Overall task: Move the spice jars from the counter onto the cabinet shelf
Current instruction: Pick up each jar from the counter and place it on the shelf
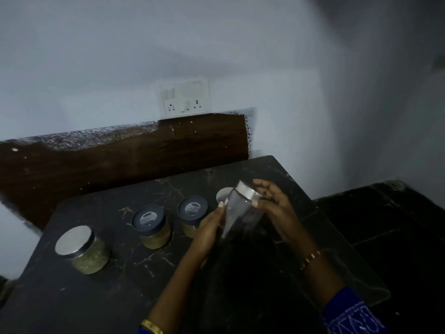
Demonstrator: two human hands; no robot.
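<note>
A tilted glass jar (240, 210) is held above the surface (96, 297), the left hand (209, 227) and right hand (277, 206) gripping its opposite sides.

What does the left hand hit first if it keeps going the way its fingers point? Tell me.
Probably the silver lid just beyond the left hand, behind the tilted jar it grips; depth is unclear.

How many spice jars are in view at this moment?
5. A silver-lidded jar at counter left; two dark-lidded jars mid-counter; a silver lid showing behind the hands, body hidden; a tilted jar held by both hands.
</note>
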